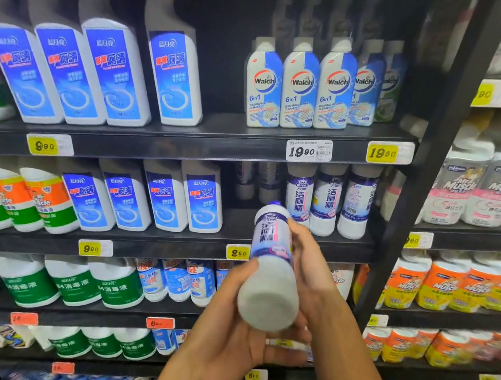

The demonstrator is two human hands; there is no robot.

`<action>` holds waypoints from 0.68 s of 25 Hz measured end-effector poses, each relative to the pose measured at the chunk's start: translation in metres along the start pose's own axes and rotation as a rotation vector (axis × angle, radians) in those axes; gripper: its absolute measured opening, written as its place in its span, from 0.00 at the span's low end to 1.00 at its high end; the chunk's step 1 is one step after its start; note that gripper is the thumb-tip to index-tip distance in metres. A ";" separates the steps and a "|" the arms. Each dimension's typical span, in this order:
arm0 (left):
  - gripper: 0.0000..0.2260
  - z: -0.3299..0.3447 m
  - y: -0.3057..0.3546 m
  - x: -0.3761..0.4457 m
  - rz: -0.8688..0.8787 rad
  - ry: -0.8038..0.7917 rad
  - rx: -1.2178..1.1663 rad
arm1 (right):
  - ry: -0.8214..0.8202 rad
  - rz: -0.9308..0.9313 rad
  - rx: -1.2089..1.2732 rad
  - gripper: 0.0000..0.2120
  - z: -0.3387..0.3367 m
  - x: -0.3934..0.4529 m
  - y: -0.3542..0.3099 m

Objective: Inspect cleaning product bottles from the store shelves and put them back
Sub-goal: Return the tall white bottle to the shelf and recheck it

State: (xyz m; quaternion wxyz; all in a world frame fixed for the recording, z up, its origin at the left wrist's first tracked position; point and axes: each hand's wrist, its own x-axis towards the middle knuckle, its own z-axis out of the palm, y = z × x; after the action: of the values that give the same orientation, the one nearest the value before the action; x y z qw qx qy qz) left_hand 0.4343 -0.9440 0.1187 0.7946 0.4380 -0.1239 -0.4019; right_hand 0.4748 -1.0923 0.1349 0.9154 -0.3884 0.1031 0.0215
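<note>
The held bottle (270, 270) hides the right hand's (310, 282) palm (label blurred, unreadable).

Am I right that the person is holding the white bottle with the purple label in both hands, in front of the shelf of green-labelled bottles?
Not quite: the head view shows both hands, left hand and right hand, holding the bottle, but only partly before green-labelled bottles; matching purple-labelled bottles stand just above.

Held bottle (270, 266): showing white with a purple-blue label band.
Walch bottles (299, 84): wearing blue-and-white labels with red-ringed logos.
Price tags (382, 153): glowing yellow (one white).
Shelf frame (419, 168): looking black.
Angled-neck bottles (98, 71): showing white, blue labels, yellow caps.
</note>
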 end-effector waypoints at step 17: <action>0.32 -0.040 -0.009 0.036 0.074 0.119 0.519 | -0.286 -0.415 -0.601 0.24 0.014 -0.023 -0.026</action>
State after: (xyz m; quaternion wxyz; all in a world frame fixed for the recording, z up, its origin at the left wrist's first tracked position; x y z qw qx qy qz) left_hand 0.4750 -0.9495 0.0825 0.6757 0.6450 -0.1919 -0.3012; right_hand 0.4580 -1.0999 0.1678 0.7509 -0.6449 -0.1174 -0.0809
